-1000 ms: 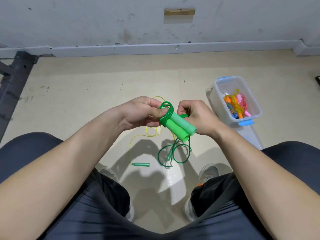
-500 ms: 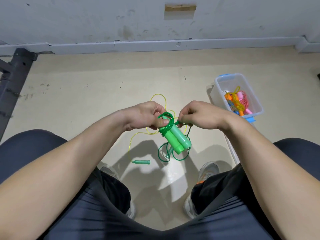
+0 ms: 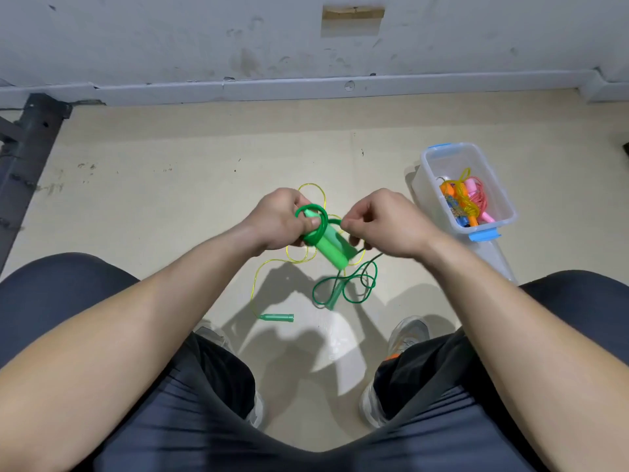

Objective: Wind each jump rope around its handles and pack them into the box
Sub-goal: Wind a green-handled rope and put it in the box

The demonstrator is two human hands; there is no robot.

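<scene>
At frame centre the left hand clasps the green handles while the right hand pinches the green rope, whose slack dangling below could tangle with the yellow rope.

The paired handles are bright green, and their rope is a darker green. On the beige floor lies a translucent yellow rope with a teal-green handle. The clear box has blue latches and holds orange, pink, yellow and blue ropes. The shorts are dark navy.
</scene>
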